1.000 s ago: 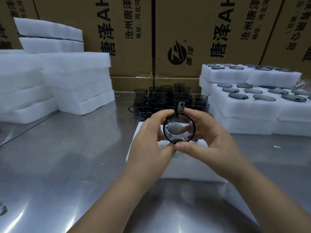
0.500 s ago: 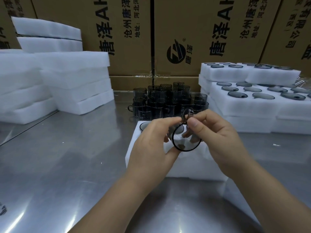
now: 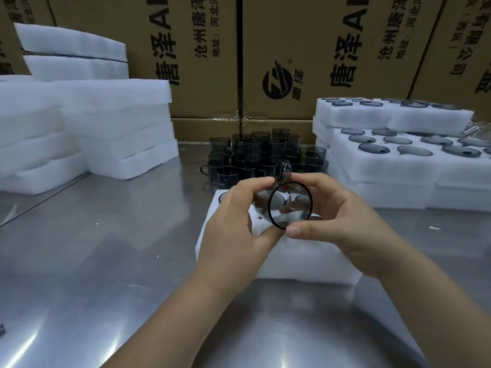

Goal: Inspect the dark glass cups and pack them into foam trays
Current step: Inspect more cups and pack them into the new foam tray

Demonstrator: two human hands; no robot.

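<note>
The only readable print is black lettering on the brown cardboard boxes at the back, all turned sideways. The left brown cardboard box [image 3: 143, 62] carries large characters "唐泽" followed by "A" and a letter cut off by the frame edge, with smaller lines "沧州唐泽" and "地址:河北河". The middle brown cardboard box [image 3: 313, 30] repeats the large "唐泽A" and "沧州唐泽", and bears a round black logo [image 3: 277, 81] with "唐泽" and a small ® beside it. Print on the right brown cardboard box [image 3: 462, 19] is too skewed to read.
</note>
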